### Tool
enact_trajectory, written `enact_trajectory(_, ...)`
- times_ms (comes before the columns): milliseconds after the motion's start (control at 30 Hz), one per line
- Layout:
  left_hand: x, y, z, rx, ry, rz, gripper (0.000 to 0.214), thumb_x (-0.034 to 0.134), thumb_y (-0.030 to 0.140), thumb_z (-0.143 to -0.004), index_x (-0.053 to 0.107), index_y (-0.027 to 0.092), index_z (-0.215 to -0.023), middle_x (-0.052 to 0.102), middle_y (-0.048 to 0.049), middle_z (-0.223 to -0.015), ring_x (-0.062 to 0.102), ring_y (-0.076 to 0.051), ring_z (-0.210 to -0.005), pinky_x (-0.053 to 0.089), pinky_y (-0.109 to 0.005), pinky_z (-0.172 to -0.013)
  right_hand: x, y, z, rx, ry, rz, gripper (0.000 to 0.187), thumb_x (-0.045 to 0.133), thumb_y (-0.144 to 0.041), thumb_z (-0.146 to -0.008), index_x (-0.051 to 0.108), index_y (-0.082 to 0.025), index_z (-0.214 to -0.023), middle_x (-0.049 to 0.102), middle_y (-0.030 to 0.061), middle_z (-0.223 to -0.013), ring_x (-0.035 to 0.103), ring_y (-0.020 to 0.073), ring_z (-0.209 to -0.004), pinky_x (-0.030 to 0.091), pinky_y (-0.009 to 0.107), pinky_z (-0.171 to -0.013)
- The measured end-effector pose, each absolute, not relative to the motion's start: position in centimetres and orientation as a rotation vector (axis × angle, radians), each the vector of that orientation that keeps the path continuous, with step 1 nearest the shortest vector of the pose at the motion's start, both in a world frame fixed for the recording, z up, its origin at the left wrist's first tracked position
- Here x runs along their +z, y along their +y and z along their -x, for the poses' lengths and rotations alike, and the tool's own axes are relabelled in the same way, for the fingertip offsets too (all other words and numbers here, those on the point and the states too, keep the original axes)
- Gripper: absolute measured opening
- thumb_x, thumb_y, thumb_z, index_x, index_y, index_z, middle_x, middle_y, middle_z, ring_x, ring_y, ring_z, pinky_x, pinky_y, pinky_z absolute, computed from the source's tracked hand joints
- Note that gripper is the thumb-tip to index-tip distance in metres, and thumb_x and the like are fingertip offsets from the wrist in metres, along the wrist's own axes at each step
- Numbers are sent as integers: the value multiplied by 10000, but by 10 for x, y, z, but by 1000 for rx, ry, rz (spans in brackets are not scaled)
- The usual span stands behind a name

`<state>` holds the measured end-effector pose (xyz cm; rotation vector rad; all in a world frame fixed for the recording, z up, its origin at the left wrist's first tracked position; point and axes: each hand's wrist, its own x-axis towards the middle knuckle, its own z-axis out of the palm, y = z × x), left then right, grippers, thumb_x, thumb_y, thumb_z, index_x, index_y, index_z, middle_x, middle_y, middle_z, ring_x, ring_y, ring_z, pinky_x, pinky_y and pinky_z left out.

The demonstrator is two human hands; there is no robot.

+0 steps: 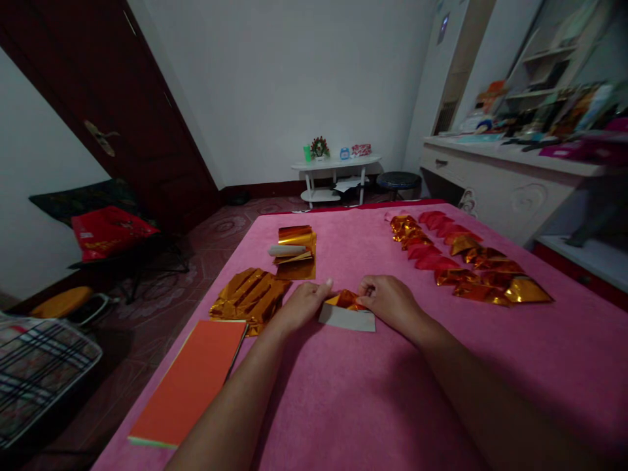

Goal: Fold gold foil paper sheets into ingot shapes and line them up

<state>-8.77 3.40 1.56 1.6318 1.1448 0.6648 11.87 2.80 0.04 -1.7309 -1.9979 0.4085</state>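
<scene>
In the head view, a small sheet of gold foil paper (pixel 347 318) lies partly folded on the pink cloth. Its pale grey back faces me in a flat strip, and a shiny orange-gold fold rises behind that. At its left edge is my left hand (pixel 305 304), closed on the paper with the thumb on top; the other fingers are partly hidden. My right hand (pixel 385 297) pinches the foil at the right side between thumb and fingertips. Left of my left hand lies a crumpled pile of gold foil (pixel 250 294).
Orange paper (pixel 193 379) is stacked at the left table edge. Behind the foil pile lie gold sheets (pixel 297 268) with a grey rounded object (pixel 287 250) on top. Rows of folded red and gold pieces (pixel 483 265) lie at the right. A white dresser (pixel 510 176) stands beyond.
</scene>
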Motion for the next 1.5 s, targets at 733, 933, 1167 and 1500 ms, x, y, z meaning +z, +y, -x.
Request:
enact_trajectory(733,-2,27,75,804,1311,-2345,150,587,59,-681,678,169,-727,660,-28,-782,580,-152,-757,427,-253,-716,9,25,-124,699,-2221,1453,254,510,-58,-646,725,-176,-714,698,34,-737,602,150,-657,414,240,-607)
enact_trajectory(933,6,24,77,584,1151,-2365,305,516,35,-651,726,181,-818,684,-26,-796,591,-145,-707,437,-236,-665,16,17,-148,1069,-2266,1117,479,455,-2,-543,715,-202,-892,680,18,-920,607,176,-900,445,278,-833)
enact_trajectory(1167,14,20,82,517,1067,-2260,268,742,395,-666,742,209,-860,674,-29,-855,584,-161,-772,438,-248,-697,10,10,-154,1167,-2112,1124,309,604,-55,-571,676,-183,-843,613,19,-926,576,188,-923,440,296,-854)
enact_trajectory(1500,7,22,81,535,1071,-2193,341,816,425,-568,743,208,-820,671,-34,-858,585,-159,-770,436,-242,-686,10,10,-144,1114,-2032,1138,95,588,-130,-709,675,-168,-709,619,32,-825,586,164,-793,449,279,-765)
